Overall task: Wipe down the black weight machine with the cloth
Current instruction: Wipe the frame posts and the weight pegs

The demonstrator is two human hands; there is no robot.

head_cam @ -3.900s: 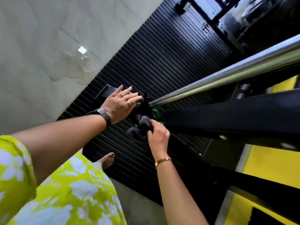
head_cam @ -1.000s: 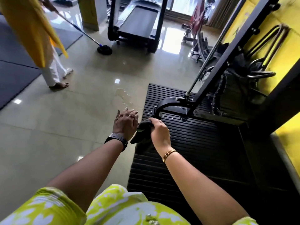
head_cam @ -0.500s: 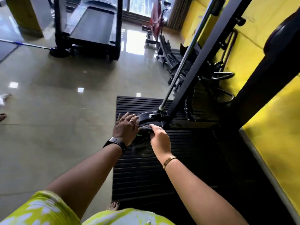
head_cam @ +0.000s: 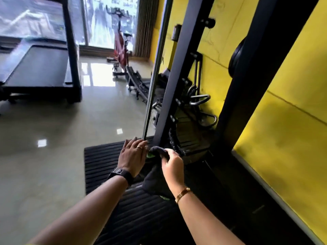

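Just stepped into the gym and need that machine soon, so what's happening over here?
A person is wiping the black weight machine. Their right hand grips a dark cloth low against it; the left hand rests open beside it, by the base of the chrome rod. Both hands are low, above the ribbed black mat.

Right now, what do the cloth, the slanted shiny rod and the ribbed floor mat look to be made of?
Cloth: soft dark fabric, perhaps microfibre; it droops in folds and looks matte.
Shiny rod: polished metal, likely steel or chrome; it mirrors light along its length.
Ribbed mat: probably black rubber; it is dull, with moulded parallel grooves.
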